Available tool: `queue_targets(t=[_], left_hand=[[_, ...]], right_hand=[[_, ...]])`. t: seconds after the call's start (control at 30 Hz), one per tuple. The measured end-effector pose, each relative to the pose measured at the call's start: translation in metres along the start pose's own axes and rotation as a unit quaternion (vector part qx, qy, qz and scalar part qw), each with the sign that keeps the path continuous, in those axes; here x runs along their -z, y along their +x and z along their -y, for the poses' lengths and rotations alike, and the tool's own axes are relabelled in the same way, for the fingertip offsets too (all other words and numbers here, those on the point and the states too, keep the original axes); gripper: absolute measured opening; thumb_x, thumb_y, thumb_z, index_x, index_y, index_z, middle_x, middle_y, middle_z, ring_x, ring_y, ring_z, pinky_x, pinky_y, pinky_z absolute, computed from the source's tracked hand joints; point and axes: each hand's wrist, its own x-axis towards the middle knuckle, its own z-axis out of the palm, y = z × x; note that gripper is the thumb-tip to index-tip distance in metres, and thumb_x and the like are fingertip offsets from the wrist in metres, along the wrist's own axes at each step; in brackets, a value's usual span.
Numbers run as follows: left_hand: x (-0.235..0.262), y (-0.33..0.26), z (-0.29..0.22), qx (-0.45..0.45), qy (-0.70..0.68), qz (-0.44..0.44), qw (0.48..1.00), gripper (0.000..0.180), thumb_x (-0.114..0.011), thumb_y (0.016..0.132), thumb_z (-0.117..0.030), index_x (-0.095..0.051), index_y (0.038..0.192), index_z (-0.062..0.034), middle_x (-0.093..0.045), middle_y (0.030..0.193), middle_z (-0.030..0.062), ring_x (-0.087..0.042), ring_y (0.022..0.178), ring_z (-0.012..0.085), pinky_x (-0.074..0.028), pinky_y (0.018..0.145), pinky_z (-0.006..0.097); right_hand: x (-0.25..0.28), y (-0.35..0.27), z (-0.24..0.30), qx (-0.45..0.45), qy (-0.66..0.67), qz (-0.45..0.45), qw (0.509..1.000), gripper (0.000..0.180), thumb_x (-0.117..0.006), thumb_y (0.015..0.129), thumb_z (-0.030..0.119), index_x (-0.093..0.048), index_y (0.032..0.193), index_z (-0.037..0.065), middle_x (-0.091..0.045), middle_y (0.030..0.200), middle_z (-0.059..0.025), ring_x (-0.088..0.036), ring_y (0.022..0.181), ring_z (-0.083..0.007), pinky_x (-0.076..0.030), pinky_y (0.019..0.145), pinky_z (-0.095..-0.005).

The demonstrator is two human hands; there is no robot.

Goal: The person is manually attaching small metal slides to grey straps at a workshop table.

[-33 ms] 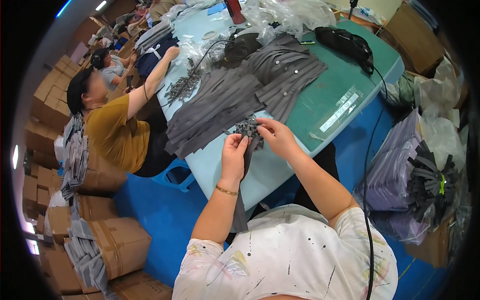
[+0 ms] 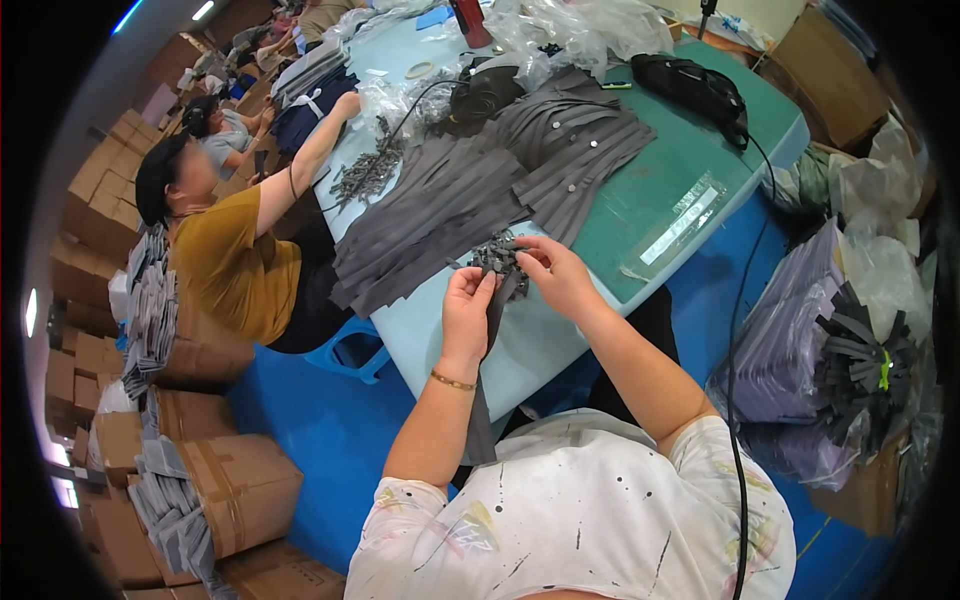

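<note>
Near the table's front edge, my left hand [image 2: 466, 308] is closed on a dark grey fabric strip [image 2: 481, 420] that hangs down past the edge toward my lap. My right hand [image 2: 556, 274] is beside it, thumb and fingers pinched together; what sits between them is too small to make out. Right at my fingertips lies a small heap of grey buckle-like pieces [image 2: 496, 252], partly hidden by both hands. Just beyond, many long dark grey strips [image 2: 425, 215] lie in overlapping rows, and a second fanned bundle of strips [image 2: 575, 140] adjoins them to the right.
More small dark pieces [image 2: 368, 172] lie farther left. A black bag [image 2: 690, 88] and a green mat [image 2: 650, 200] are on the right. A co-worker [image 2: 235, 250] sits at the left, one arm over the table. Cartons [image 2: 245, 490] and a black cable [image 2: 735, 400] flank me.
</note>
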Motion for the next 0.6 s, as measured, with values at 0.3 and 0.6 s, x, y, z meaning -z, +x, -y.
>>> queue_targets(t=[0.3,0.6], left_hand=[[-0.006,0.000,-0.022,-0.023,-0.006,-0.006,1.000,0.022,-0.053,0.087,0.002,-0.051,0.108,-0.0015,-0.058,0.099,0.0064,-0.056,0.086,0.0095,-0.046,0.075,0.021],[0.019,0.006,-0.016,0.002,0.054,0.026,0.998,0.024,-0.057,0.085,0.000,-0.060,0.108,-0.0020,-0.057,0.087,-0.0005,-0.051,0.079,0.0053,-0.041,0.069,0.017]], right_hand=[[-0.012,-0.003,-0.009,-0.112,0.173,0.007,0.979,0.018,-0.070,0.079,0.014,-0.059,0.087,0.002,-0.061,0.077,-0.0002,-0.053,0.064,-0.0051,-0.041,0.057,-0.0191],[-0.023,-0.005,-0.008,0.038,0.099,-0.011,0.994,0.014,-0.065,0.082,0.010,-0.062,0.089,-0.001,-0.064,0.079,-0.0023,-0.058,0.072,-0.0065,-0.046,0.063,-0.0211]])
